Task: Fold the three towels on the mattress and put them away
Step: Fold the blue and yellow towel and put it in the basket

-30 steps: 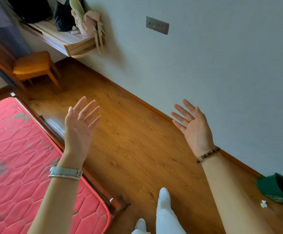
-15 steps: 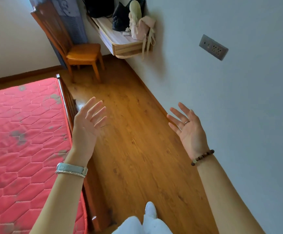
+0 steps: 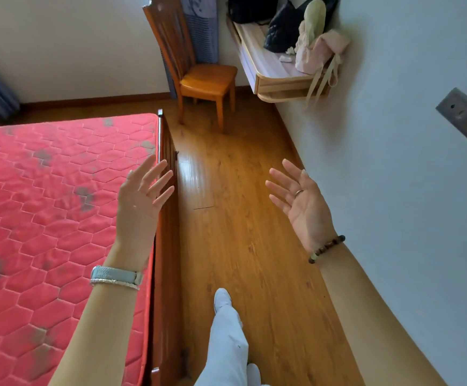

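Observation:
A red quilted mattress (image 3: 45, 204) with grey stains fills the left of the head view; no towel shows on the part I can see. My left hand (image 3: 143, 201) is raised over the mattress's right edge, palm up, fingers spread, holding nothing. My right hand (image 3: 300, 203) is raised over the wooden floor, also spread and holding nothing. A silver band is on my left wrist and a bead bracelet on my right.
A dark wooden bed frame (image 3: 166, 246) runs along the mattress edge. A wooden chair (image 3: 198, 76) stands at the far end of the floor strip (image 3: 240, 218). A wall shelf (image 3: 276, 76) carries bags. The wall (image 3: 407, 190) closes the right side.
The view has swung left, bringing more of the mattress, the chair and the shelf into sight. Both hands stay raised and spread; the left one now sits over the mattress edge.

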Demonstrator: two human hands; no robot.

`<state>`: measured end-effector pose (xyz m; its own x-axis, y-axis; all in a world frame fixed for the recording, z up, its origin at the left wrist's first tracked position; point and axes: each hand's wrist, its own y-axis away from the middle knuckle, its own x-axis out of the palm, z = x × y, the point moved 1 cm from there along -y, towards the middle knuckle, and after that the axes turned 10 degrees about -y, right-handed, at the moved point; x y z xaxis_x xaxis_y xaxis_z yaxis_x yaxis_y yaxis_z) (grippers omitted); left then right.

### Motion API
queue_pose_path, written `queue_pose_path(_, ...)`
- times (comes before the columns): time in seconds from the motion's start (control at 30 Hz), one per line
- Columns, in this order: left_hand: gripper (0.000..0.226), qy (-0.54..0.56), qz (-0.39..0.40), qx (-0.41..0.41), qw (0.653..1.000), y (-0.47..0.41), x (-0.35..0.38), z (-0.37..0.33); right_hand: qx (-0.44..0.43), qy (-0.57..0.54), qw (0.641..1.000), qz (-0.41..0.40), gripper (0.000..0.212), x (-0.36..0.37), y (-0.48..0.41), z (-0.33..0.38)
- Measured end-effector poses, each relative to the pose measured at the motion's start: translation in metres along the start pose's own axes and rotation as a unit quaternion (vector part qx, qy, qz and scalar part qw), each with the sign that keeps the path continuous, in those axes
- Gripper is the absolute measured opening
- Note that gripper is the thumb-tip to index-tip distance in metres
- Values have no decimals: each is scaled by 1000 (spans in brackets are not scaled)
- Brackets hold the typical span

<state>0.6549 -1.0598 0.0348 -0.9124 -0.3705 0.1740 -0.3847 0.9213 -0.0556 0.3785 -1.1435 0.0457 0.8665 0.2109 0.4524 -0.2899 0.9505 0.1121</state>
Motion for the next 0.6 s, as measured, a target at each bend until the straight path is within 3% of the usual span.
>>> queue_pose_path(0.17, 57, 10, -45, 11, 999, -64, -17, 7, 11, -5, 1000, 27, 45, 17, -82, -3)
queue_pose_path(0.6, 56, 8, -102, 17, 995, -202, -61, -15, 32, -25, 997, 68, 45, 96, -248, 3)
